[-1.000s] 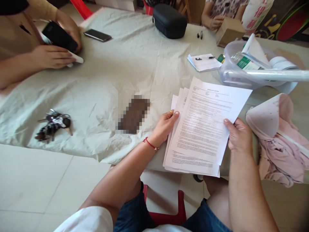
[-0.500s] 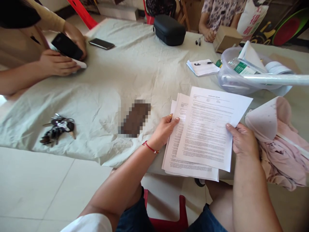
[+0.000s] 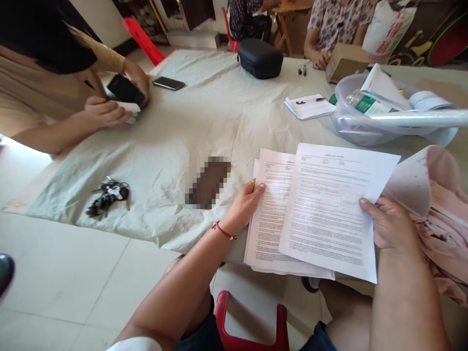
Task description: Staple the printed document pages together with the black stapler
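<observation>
Left hand (image 3: 245, 202): forearm angled up from the lap, thumb and fingers pinching the left edge of the stack of papers (image 3: 270, 219). Right hand (image 3: 389, 226): thumb on top, gripping the right edge of the top sheet (image 3: 331, 207), which overlaps the stack and is skewed to the right. The stack overhangs the near edge of the clothed table (image 3: 204, 122). Bare cloth lies to the left, up to the bunch of keys (image 3: 107, 196). Pink garment (image 3: 444, 234): just beside the right hand. Clear tub (image 3: 347, 127): beyond the sheet, holding a bottle (image 3: 365, 103), paper and a roll.
</observation>
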### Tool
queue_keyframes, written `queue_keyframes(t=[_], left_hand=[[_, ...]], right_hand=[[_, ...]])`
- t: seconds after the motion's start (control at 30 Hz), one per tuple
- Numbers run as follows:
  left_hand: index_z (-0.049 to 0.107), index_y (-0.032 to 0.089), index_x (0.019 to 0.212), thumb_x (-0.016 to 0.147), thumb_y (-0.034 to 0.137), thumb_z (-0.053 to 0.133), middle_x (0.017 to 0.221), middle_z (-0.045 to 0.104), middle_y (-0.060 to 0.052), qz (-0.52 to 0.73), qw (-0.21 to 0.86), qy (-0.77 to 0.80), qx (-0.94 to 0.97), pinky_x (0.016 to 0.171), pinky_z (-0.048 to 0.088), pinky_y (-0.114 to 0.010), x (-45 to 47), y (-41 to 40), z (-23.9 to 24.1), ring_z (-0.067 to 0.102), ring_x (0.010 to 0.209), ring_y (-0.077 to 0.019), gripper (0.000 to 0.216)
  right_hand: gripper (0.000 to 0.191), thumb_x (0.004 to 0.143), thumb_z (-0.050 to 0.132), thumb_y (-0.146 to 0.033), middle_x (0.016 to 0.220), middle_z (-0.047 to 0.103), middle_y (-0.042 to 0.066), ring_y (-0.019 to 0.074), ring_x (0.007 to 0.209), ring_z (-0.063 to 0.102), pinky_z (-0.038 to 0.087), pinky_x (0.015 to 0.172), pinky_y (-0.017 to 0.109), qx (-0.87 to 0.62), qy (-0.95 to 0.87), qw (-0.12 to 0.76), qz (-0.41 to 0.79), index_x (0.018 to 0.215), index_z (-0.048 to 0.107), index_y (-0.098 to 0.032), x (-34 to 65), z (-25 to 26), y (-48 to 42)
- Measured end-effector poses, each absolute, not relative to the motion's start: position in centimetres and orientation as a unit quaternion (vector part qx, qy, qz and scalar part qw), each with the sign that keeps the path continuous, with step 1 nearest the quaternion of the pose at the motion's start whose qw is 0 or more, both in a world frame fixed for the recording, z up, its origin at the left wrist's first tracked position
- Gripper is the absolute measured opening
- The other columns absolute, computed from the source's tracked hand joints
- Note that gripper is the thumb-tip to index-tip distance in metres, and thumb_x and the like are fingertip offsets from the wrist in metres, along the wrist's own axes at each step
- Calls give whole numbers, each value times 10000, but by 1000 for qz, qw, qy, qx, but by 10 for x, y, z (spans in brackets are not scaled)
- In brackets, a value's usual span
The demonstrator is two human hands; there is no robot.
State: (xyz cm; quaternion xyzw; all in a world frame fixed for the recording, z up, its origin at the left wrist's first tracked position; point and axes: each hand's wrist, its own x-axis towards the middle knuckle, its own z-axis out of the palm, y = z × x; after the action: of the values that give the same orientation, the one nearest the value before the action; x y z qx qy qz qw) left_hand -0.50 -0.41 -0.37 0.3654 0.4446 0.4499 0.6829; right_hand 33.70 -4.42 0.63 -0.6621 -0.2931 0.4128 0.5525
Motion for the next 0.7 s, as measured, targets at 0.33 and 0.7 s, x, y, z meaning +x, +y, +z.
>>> queue_keyframes(t=[0.33, 0.7], left_hand=[[746, 186, 1028, 810, 626, 897, 957, 830, -64, 472, 636, 505, 344, 832, 589, -360, -28, -6, -12, 789, 932, -253, 513], [743, 195, 1026, 755, 571, 951, 924, 827, -65, 471, 674, 467, 326, 928, 628, -416, -37, -11, -4, 802, 1058, -302, 508]], right_hand=[[342, 619, 958, -386, 909, 865, 58, 327, 854, 830, 710, 822, 474, -651, -304, 537, 441, 925, 841, -288, 321, 14, -38], [439, 511, 1002, -329, 841, 850, 61, 287, 732, 803, 687, 687, 407, -665, -281, 553, 417, 908, 835, -241, 317, 18, -31]])
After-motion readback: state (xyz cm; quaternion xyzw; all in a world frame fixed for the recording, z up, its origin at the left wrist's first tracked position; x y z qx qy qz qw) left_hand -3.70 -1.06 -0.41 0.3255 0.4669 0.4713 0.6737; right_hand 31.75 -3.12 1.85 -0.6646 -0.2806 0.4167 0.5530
